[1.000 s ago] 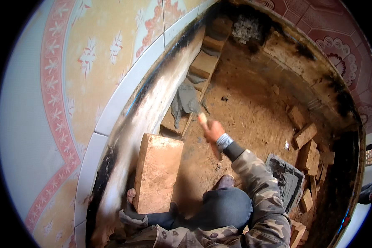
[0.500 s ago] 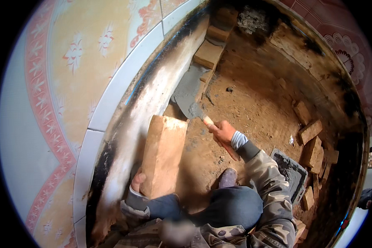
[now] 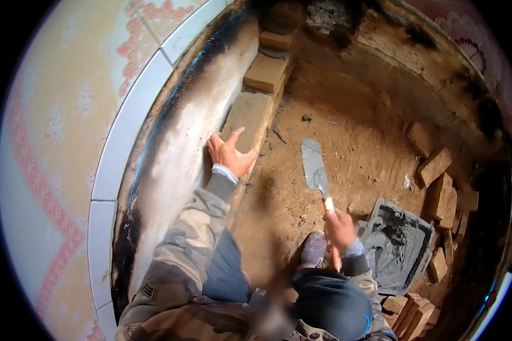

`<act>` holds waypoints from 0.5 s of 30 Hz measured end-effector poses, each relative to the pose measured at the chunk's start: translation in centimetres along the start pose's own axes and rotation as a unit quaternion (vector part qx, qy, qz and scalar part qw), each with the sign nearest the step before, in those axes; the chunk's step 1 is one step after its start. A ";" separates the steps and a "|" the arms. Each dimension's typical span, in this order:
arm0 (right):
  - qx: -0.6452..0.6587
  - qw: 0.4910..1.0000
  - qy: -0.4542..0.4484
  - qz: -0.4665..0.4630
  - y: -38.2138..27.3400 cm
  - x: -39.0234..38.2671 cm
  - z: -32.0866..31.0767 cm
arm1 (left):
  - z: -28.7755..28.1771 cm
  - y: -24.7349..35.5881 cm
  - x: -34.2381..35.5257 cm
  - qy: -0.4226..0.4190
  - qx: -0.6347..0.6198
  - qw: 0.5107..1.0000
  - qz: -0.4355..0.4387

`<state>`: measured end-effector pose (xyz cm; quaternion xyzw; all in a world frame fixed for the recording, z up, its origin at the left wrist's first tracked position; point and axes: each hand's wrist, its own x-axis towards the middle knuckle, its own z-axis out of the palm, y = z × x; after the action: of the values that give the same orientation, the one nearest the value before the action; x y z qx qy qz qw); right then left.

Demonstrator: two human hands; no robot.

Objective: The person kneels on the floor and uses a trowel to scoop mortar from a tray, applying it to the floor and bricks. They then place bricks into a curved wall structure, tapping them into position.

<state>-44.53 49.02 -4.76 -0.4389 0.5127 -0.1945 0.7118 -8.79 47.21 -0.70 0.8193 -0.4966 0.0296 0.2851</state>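
A long tan brick (image 3: 249,108) lies flat along the row at the foot of the pale wall. My left hand (image 3: 233,156) spans its near part, thumb at the right edge and fingers toward the wall side. To the right, my right hand (image 3: 339,228) is wrapped around the handle of a trowel (image 3: 312,162). Grey mortar clings to the trowel's blade, which is held over the dirt floor. Beyond the long brick sits another laid brick (image 3: 265,72). A black tub (image 3: 381,206) of wet grey mortar stands beside my right forearm.
Loose bricks (image 3: 438,196) are heaped along the right side, with more bricks (image 3: 413,315) below the tub. The dirt floor (image 3: 352,142) carries small clods. A tiled ledge (image 3: 133,113) runs along the left. My shoe (image 3: 314,249) rests on the floor between my hands.
The brick my left hand held upright near my knee now lies flat in the row, where mortar was showing. My right hand has drawn the trowel away to the right.
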 end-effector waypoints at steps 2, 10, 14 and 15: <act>-0.028 0.999 0.029 0.003 0.3 -1.3 -1.3 | 1.9 0.2 1.6 -0.010 0.044 0.999 0.007; 0.038 0.995 0.079 0.043 3.2 -3.0 -3.4 | 4.0 -0.2 2.4 0.029 0.097 0.972 0.210; 0.007 0.996 0.079 0.044 3.4 -3.3 -3.4 | 5.7 -3.1 5.3 -0.051 -0.005 0.972 0.231; 0.016 0.995 0.079 0.060 3.3 -3.3 -3.4 | 6.0 -3.0 5.8 -0.050 -0.009 0.970 0.239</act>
<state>-49.44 51.79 -5.97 -0.3796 0.5898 -0.1939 0.6859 -4.78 40.60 -5.12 0.6746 -0.6920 0.0511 0.2518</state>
